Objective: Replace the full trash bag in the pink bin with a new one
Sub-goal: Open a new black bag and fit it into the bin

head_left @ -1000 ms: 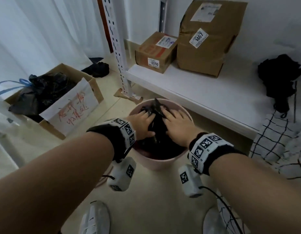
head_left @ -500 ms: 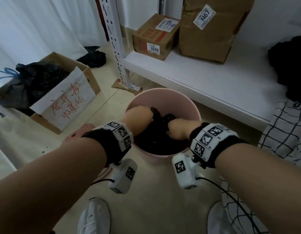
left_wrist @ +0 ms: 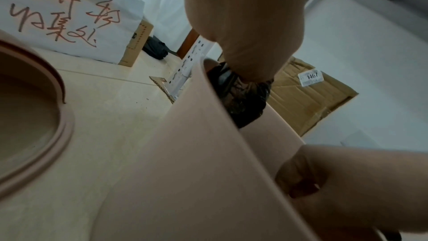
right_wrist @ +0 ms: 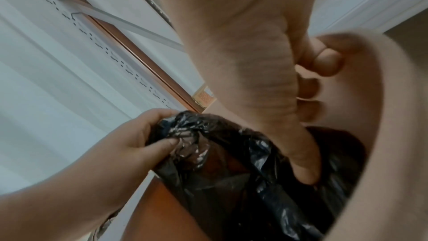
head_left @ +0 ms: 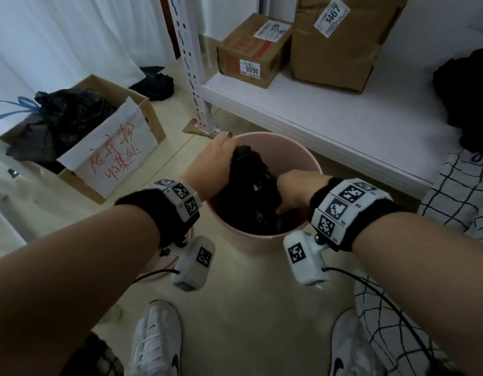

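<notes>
Beside a white shelf (head_left: 343, 123), left hand (head_left: 213, 165) pinches the bag (head_left: 251, 191) in the bin (head_left: 302, 158); right hand (head_left: 297, 189), thumb on the bag, fingers curled.

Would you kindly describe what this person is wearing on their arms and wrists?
Both forearms are bare, without sleeves. Each wrist carries a black fabric cuff with a white band of square black-and-white markers, left, right. A white marked camera block hangs beneath each, trailing a thin black cable.
</notes>
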A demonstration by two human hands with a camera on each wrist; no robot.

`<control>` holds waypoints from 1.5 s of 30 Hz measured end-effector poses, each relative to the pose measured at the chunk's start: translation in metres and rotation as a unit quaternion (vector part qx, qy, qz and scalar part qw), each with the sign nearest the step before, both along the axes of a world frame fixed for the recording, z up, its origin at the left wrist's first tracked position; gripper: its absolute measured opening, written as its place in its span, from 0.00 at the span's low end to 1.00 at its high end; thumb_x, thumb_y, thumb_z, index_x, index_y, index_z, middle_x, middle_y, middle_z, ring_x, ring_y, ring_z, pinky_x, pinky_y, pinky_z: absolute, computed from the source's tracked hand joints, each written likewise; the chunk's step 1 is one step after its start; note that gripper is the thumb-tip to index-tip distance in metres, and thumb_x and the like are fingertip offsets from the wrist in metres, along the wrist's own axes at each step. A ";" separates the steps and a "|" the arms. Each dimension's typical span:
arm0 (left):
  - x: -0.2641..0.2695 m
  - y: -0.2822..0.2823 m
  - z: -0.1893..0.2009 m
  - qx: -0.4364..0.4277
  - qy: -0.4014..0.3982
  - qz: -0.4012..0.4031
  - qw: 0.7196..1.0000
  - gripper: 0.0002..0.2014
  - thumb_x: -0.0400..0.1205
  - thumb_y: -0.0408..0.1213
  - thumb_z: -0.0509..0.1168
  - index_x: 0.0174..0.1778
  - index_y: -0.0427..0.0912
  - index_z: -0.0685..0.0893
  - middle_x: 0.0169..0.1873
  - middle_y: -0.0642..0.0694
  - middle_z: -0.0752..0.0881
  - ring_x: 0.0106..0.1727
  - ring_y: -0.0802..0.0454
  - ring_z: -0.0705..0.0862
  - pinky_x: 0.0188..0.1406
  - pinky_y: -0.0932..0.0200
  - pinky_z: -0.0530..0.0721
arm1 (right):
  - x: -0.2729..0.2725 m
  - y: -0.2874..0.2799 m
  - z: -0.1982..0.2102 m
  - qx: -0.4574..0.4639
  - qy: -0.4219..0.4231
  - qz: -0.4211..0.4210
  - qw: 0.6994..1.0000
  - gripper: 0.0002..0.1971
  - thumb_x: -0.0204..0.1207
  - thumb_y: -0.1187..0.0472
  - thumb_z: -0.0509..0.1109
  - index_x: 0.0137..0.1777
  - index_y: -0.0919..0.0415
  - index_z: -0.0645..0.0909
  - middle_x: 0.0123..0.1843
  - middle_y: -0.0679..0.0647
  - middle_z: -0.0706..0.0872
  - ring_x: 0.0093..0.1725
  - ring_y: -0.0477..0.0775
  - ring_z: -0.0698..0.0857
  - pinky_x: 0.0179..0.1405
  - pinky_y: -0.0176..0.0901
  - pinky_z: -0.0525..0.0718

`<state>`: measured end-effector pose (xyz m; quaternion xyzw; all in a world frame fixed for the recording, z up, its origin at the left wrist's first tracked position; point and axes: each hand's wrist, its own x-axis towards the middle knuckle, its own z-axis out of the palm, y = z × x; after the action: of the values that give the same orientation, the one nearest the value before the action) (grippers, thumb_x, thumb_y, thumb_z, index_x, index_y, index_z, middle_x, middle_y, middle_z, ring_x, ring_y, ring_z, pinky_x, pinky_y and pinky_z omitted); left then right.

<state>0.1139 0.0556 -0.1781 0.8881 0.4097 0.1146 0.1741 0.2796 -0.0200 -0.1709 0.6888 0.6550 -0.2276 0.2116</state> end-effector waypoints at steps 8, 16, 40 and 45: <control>-0.007 0.007 0.001 0.004 -0.012 -0.035 0.999 0.17 0.76 0.24 0.62 0.30 0.44 0.62 0.42 0.42 0.71 0.42 0.44 0.72 0.41 0.56 0.69 | -0.007 0.013 -0.004 0.242 0.278 -0.085 0.926 0.35 0.72 0.64 0.73 0.78 0.61 0.62 0.77 0.61 0.68 0.76 0.59 0.68 0.75 0.44 0.65; -0.012 0.009 0.005 -0.037 -0.025 0.025 0.999 0.20 0.76 0.26 0.60 0.28 0.48 0.56 0.26 0.51 0.67 0.34 0.46 0.68 0.29 0.56 0.62 | -0.001 0.012 -0.017 0.220 0.188 -0.139 0.947 0.14 0.73 0.65 0.69 0.58 0.65 0.75 0.56 0.64 0.85 0.58 0.64 0.83 0.50 0.43 0.76; 0.007 0.006 0.026 -0.055 0.008 0.089 0.994 0.22 0.89 0.45 0.48 0.54 0.31 0.80 0.37 0.42 0.78 0.47 0.39 0.81 0.43 0.55 0.71 | 0.019 -0.003 -0.009 0.244 0.190 -0.151 0.939 0.12 0.76 0.71 0.60 0.58 0.66 0.79 0.57 0.64 0.86 0.59 0.63 0.83 0.56 0.43 0.76; -0.003 0.020 0.014 -0.012 0.110 0.076 0.991 0.12 0.83 0.35 0.60 0.59 0.35 0.82 0.60 0.35 0.78 0.60 0.37 0.78 0.59 0.47 0.77 | 0.026 -0.004 0.002 0.322 0.311 -0.225 0.865 0.10 0.74 0.71 0.64 0.51 0.61 0.83 0.48 0.54 0.85 0.50 0.52 0.81 0.55 0.38 0.77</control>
<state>0.1105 0.0752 -0.1641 0.8594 0.4940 0.0243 0.1297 0.3055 -0.0244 -0.1689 0.7407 0.5507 -0.2484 -0.2938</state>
